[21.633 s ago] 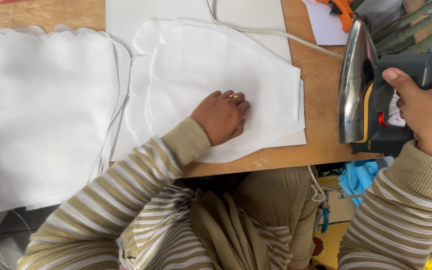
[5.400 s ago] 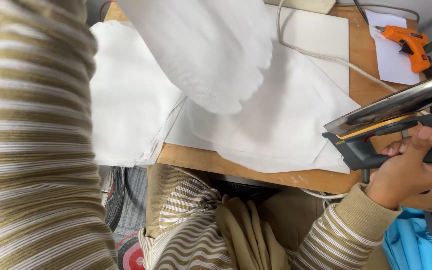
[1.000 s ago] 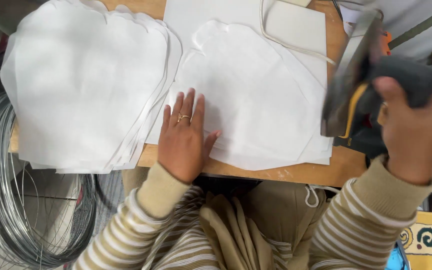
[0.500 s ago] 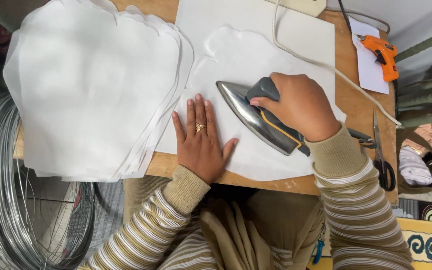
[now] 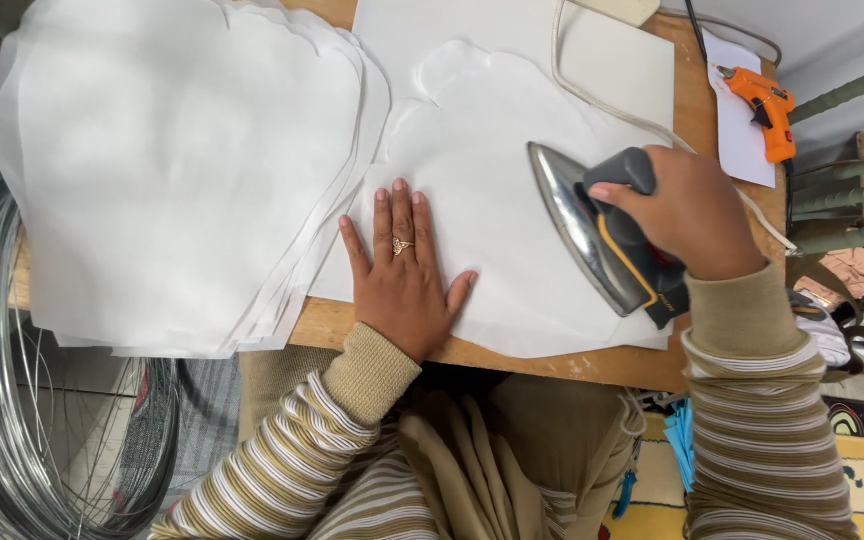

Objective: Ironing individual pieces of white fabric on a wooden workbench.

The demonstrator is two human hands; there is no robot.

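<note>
Centrally on the wooden table [image 5: 552, 362], a white scalloped fabric piece [image 5: 482, 200] is laid flat, and an electric iron [image 5: 597, 230] is set on its right half. The iron's long axis is seen running diagonally, its pointed tip toward the far left and its heel toward the near right edge of the table. Its grey handle is fully wrapped by the right hand [image 5: 687, 210], fingers curled shut around it. The left hand [image 5: 402, 275] is pressed flat and open on the fabric, fingers spread, nothing being gripped; it lies just beside the iron's soleplate, to its left, so the unpressed fabric lies between tip and fingers. The right hand is thus the one on the tool, while the cloth is pinned by the left.

Compared with half a second ago, the iron has been shifted rightward, away from the left hand, whose place is unchanged.

Further out, a stack of white cut pieces [image 5: 182, 170] is overhanging the table's left end, coiled wire [image 5: 12, 400] is seen below it, and an orange glue gun [image 5: 762, 105] is lying at the far right.
</note>
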